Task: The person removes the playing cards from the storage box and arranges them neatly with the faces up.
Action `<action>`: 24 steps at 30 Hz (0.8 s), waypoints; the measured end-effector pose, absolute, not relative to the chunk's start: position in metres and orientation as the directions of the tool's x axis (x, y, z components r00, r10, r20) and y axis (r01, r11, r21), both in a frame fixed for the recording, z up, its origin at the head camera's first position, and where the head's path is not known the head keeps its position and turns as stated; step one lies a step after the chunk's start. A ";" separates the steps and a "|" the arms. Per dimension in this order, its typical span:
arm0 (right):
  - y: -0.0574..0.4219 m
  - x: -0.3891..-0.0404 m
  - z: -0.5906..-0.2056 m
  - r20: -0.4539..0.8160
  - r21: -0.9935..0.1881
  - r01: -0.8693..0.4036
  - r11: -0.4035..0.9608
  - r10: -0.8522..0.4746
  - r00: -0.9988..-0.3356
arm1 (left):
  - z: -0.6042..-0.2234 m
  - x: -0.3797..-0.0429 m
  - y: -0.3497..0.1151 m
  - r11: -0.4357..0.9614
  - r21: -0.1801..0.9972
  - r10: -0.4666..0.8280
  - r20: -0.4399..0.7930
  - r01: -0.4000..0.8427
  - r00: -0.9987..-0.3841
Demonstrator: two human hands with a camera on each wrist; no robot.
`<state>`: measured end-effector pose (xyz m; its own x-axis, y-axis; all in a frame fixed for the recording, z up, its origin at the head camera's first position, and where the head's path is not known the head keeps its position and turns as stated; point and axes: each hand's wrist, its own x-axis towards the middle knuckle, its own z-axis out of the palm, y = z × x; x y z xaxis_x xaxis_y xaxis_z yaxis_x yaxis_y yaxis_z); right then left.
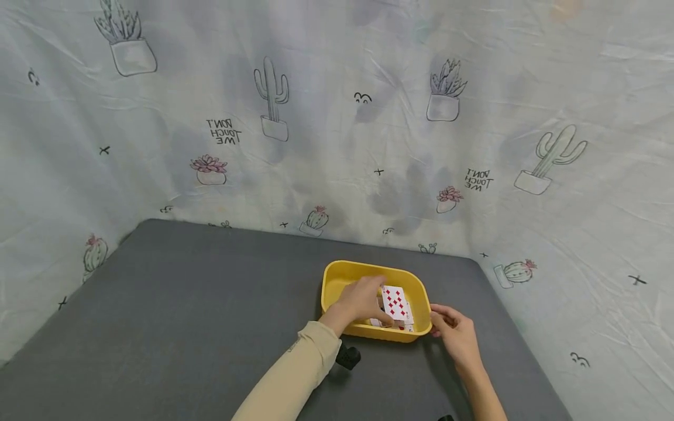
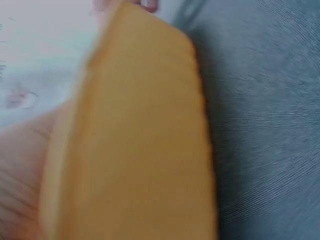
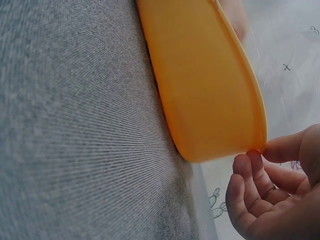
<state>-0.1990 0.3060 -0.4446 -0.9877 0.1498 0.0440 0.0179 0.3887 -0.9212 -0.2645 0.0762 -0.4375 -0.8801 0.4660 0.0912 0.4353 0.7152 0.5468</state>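
Cards (image 1: 394, 302) lie inside the yellow tub (image 1: 376, 332) the right hand (image 1: 457, 333) pinches.

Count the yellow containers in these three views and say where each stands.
1: the yellow container stands on the grey table. The left grip reaches into it, near playing cards; the right grip pinches its rim. Both wrist views show this same container.

Gray tabletop (image 1: 200, 316), white cactus-print cloth (image 1: 326, 164)
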 end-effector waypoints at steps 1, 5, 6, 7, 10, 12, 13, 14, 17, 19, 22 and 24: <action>0.305 -0.199 -0.445 0.046 -0.921 0.015 0.390 0.147 -0.988 | -0.434 -0.265 0.072 0.708 0.552 0.466 0.104 0.441 -0.878; 0.304 -0.200 -0.446 0.049 -0.918 0.012 0.395 0.145 -0.988 | -0.417 -0.259 0.050 0.699 0.529 0.478 0.156 0.482 -0.865; 0.304 -0.200 -0.446 0.049 -0.918 0.013 0.396 0.146 -0.988 | -0.413 -0.257 0.042 0.700 0.514 0.483 0.170 0.496 -0.859; 0.303 -0.200 -0.446 0.047 -0.919 0.016 0.395 0.150 -0.988 | -0.410 -0.254 0.033 0.708 0.492 0.483 0.184 0.506 -0.856; 0.302 -0.198 -0.446 0.039 -0.916 0.029 0.399 0.163 -0.986 | -0.399 -0.244 0.003 0.727 0.449 0.469 0.227 0.519 -0.853; 0.301 -0.197 -0.445 0.040 -0.917 0.031 0.398 0.170 -0.985 | -0.393 -0.237 -0.020 0.737 0.432 0.445 0.266 0.519 -0.855; 0.301 -0.197 -0.444 0.040 -0.916 0.033 0.399 0.173 -0.984 | -0.391 -0.234 -0.032 0.745 0.426 0.429 0.283 0.513 -0.858; 0.300 -0.197 -0.443 0.040 -0.916 0.034 0.400 0.175 -0.984 | -0.389 -0.230 -0.043 0.747 0.431 0.410 0.300 0.506 -0.861; 0.299 -0.199 -0.442 0.046 -0.918 0.028 0.396 0.177 -0.983 | -0.385 -0.221 -0.076 0.765 0.449 0.339 0.329 0.462 -0.881; 0.300 -0.200 -0.443 0.052 -0.919 0.023 0.393 0.180 -0.982 | -0.385 -0.217 -0.093 0.778 0.463 0.297 0.327 0.426 -0.897; 0.302 -0.202 -0.445 0.063 -0.920 0.014 0.391 0.184 -0.981 | -0.387 -0.215 -0.110 0.787 0.487 0.253 0.305 0.378 -0.918; 0.302 -0.204 -0.447 0.065 -0.920 0.015 0.391 0.188 -0.980 | -0.391 -0.217 -0.117 0.795 0.491 0.244 0.279 0.356 -0.929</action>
